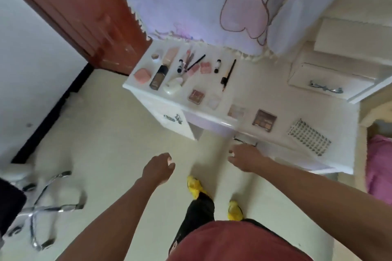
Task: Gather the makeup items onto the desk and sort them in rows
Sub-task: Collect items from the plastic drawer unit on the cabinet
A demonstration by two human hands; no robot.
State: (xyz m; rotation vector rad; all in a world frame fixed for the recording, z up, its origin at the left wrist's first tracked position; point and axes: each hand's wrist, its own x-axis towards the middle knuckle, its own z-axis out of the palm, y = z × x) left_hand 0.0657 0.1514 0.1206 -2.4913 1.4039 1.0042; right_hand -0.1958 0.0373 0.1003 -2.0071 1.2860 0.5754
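Both of my hands hold nothing. The left hand (159, 165) hangs over the floor with its fingers loosely curled, and the right hand (244, 158) reaches forward with relaxed fingers, just short of the front edge of the white desk (275, 91).

Nearest that hand, flat pieces run along the front: a blush palette (196, 96), a clear compact (213, 101), a pale palette (235, 111), an eyeshadow palette (264, 120) and a white grid tray (308, 136).

Farther back and to the left the makeup lies closer together. There is a pink compact (142, 74), a foundation bottle (158, 77), a white round case (174, 86) and two black-capped tubes (216, 66). A long brush (229, 74) lies by itself, and a bundle of brushes (194, 63) crosses over some pink pieces.

I judge the gathering mostly done — no makeup shows on the floor I can see. The sorting looks about half finished: the front pieces read as a line, but the back cluster — above all the crossed brushes — wants straightening into rows.
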